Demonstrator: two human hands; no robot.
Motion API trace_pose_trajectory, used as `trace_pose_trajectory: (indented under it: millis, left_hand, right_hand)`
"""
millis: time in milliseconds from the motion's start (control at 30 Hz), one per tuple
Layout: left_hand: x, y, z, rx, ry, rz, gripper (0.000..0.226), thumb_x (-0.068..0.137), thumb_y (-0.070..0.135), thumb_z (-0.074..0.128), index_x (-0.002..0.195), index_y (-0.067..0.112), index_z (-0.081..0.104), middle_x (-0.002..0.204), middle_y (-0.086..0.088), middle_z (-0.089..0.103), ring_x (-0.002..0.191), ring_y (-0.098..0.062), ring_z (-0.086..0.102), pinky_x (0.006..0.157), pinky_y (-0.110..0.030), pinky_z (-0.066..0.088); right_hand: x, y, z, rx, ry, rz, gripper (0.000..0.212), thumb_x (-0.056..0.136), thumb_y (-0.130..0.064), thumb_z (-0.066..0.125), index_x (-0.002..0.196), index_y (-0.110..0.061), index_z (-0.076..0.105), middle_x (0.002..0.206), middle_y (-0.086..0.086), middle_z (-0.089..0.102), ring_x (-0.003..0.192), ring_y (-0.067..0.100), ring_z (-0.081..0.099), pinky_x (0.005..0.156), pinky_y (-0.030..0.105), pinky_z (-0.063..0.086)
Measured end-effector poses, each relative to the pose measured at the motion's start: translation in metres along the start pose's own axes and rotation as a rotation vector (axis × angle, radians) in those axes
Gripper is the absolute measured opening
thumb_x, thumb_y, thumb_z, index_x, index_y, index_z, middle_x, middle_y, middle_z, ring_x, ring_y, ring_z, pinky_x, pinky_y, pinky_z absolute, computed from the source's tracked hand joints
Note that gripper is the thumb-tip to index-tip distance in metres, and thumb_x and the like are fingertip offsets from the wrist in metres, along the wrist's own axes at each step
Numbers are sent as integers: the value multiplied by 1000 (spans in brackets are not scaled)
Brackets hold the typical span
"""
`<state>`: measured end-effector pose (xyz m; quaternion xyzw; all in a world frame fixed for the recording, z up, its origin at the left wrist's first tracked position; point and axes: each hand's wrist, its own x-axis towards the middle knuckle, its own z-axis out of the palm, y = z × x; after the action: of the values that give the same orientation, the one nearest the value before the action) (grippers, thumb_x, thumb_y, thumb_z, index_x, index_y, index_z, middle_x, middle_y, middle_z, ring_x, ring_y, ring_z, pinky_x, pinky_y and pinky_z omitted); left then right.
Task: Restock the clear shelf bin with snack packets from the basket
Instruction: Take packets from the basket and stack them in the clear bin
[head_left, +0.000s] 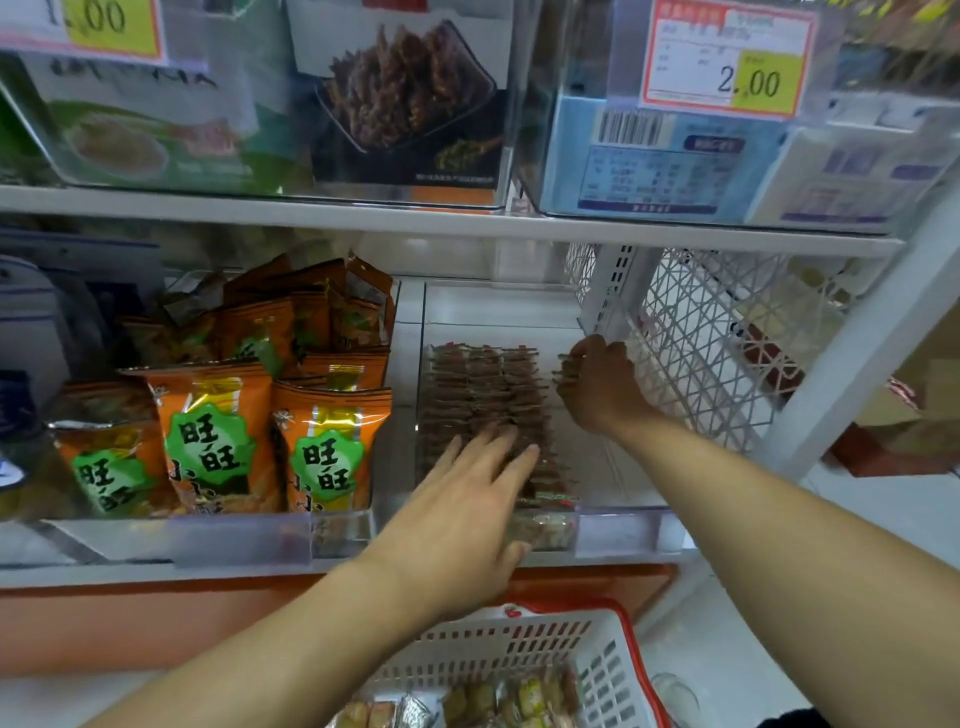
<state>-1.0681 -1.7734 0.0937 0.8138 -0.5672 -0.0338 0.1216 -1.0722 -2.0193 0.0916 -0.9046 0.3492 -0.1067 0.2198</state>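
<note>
**Right hand seats a stack at the bin's back right**

I see my right hand (597, 384), the nearer one, with fingers curled round a small stack of packets (566, 370) beside the filled rows (483, 395), which run front to back in the bin (618, 530). My left hand (467, 499) lies flat, fingers straight, on the front rows. The packets look thin, brown, clear-wrapped. The basket (597, 670) waits below.

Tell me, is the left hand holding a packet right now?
No, the left hand lies flat with straight fingers on the rows of brown packets in the clear bin, gripping none.
</note>
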Motion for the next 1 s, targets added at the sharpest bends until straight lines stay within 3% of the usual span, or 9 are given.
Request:
trace_pose_trajectory:
  millis: [133,333,533,667,867,933,1000]
  left_hand:
    - [-1,4,9,143,-64,-22,93,99,43,52,162,18,-12,171,-8,-12,156,-24,-20,126,-47,-13]
    - [0,5,9,142,-99,-23,98,98,51,52,160,20,-16,171,-5,-15,154,-25,-25,125,-51,-14]
    - [-1,5,9,119,-107,-3,99,96,52,55,161,22,-15,171,-3,-13,154,-24,-26,125,-49,-16]
    - [-2,3,10,121,-95,5,97,96,48,54,161,22,-13,171,-3,-10,154,-23,-24,125,-46,-15]
    - [-8,1,9,79,-40,33,96,95,37,57,162,21,-10,171,-1,-8,154,-19,-23,123,-38,-18]
    - [-13,4,5,78,2,38,95,94,35,59,163,19,-4,171,-2,-4,155,-20,-22,123,-36,-18]
    - [-22,8,-3,101,110,89,82,90,29,63,161,16,24,167,-7,22,157,-25,2,128,-35,0]
  right_hand:
    - [32,2,16,-4,-64,38,41,91,-8,60,129,-3,46,131,22,50,119,36,52,92,34,44]
    - [49,3,26,270,-62,144,48,97,-9,57,143,-12,47,135,17,58,124,32,57,99,34,46]
    - [48,-1,34,386,-21,228,53,89,2,59,137,-13,43,128,22,58,103,28,57,76,32,48]
    - [49,-3,34,266,17,249,62,90,9,50,146,-13,34,131,24,57,117,37,58,95,39,52]
    - [32,-7,19,358,-175,264,77,98,-6,56,161,-17,13,155,15,41,134,33,48,109,38,44]
    - [17,-19,4,378,-76,193,72,96,-2,57,158,-16,24,155,12,41,136,30,47,110,38,44]
    - [-11,-42,-13,477,195,-48,53,90,11,52,139,-9,52,135,8,59,125,25,57,102,37,50]
